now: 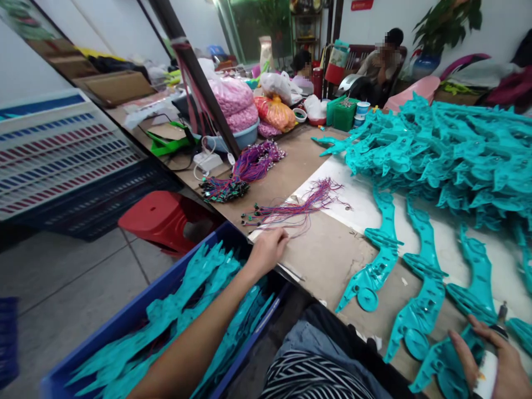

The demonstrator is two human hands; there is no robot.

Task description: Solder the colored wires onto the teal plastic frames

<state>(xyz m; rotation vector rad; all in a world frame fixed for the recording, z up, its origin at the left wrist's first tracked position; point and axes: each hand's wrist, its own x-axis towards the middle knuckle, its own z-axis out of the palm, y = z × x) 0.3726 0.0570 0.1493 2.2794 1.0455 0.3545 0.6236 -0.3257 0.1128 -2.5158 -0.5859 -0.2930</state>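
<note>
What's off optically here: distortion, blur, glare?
Head view: the dark post leans hard, likely wide-angle stretch; head view: fine strands of the loose wires smear together; head view: small highlights dot the teal pile; head view: right hand runs out of frame at the bottom.

Around the bench (301,148)
A green box (346,115) stands toward the far edge; a power strip (208,162) lies near the left edge, a red stool (153,217) outside.

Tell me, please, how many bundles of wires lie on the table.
2: a thick bundle beside the white power strip, and a thinner bundle near the left hand. More could be hidden behind the turquoise pile.
</note>
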